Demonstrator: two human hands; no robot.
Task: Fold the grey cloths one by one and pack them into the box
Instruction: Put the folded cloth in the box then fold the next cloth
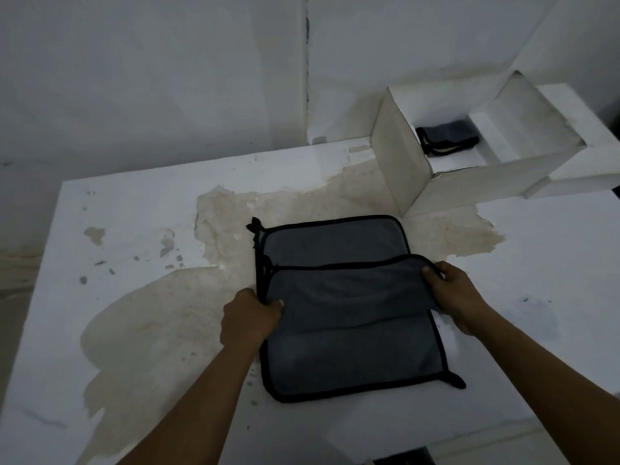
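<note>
Two hands [250, 317] [459, 297] (both pinching) fold grey cloth [349, 307].

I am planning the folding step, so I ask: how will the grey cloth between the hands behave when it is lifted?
Probably floppy: the grey cloth bends and sags between the left hand and the right hand, which pinch its raised edge. Likely light, since finger pinches alone lift that edge. It may slip little, as the fabric looks matte and soft.

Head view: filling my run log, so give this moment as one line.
stage: mid-fold | left hand: pinches grey black-edged cloth | right hand: pinches same cloth | white cardboard box: holds one folded dark cloth
</note>
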